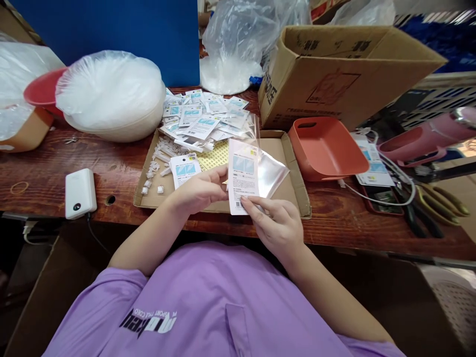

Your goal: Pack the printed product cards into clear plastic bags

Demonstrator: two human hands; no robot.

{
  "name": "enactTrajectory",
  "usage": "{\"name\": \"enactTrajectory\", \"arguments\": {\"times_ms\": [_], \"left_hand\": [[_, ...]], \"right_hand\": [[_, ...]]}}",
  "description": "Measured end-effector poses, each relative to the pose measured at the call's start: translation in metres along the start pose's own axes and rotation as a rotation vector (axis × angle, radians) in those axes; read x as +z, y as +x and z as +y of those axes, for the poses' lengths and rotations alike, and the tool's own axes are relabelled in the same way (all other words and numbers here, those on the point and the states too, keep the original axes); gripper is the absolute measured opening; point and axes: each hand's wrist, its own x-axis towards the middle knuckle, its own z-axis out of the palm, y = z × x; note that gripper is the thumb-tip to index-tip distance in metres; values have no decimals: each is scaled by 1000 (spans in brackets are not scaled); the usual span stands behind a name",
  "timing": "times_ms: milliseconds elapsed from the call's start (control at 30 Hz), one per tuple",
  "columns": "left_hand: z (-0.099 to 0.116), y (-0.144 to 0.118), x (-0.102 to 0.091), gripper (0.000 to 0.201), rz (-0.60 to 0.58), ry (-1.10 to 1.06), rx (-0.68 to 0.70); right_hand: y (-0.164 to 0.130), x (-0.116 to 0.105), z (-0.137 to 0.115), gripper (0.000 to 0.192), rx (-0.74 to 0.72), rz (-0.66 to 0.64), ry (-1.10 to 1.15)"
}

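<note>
Between my hands a printed white card [243, 173] stands upright, its label side toward me. My right hand [277, 220] is closed on the card's lower edge, thumb in front. At the card's left edge is my left hand [208, 189], closed, with its fingertips partly behind the card. Clear film shows around the card's top; whether the card is inside it I cannot tell. Behind lie clear plastic bags [273, 173] and a yellow dotted sheet [213, 157] in a shallow cardboard tray [303, 191]. Another printed card [185, 168] lies beside my left hand.
A heap of packed cards [201, 126] and small white plastic pieces [160, 189] lie at the tray's left and back. Around it stand an orange bin [327, 148], a cardboard box [334, 89], a plastic-covered bowl [111, 99], a white power bank [81, 193] and pliers [439, 203].
</note>
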Motion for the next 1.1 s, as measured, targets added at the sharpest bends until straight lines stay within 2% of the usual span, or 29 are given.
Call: {"name": "enactTrajectory", "arguments": {"times_ms": [167, 367, 433, 500, 567, 633, 700, 800, 900, 1000, 1100], "left_hand": [[-18, -11, -3, 77, 130, 78, 114], [-29, -28, -16, 46, 351, 186, 195], [-31, -36, -17, 42, 398, 218, 219], [-33, -42, -15, 45, 391, 188, 205], [-35, -48, -13, 50, 391, 148, 203], [-35, -52, -13, 52, 417, 132, 236], [-32, -56, -15, 56, 453, 126, 277], [-23, -57, -23, 63, 461, 115, 311], [-12, -54, -32, 68, 432, 157, 312], [-9, -54, -41, 78, 476, 404, 218], [-15, -60, -52, 69, 614, 975, 74]], "right_hand": [[11, 17, -13, 64, -53, -26, 71], [27, 29, -23, 45, -151, -107, 173], [34, 35, -21, 41, -106, -150, 281], [43, 45, -16, 40, 43, -154, 376], [53, 58, -9, 51, 236, -117, 430], [63, 73, -5, 70, 377, -101, 511], [74, 84, -7, 78, 400, -157, 687], [90, 92, -17, 61, 324, -261, 955], [115, 103, -13, 52, 306, -211, 967], [149, 129, 14, 59, 312, -194, 873], [174, 157, 42, 68, 282, -302, 707]]}}
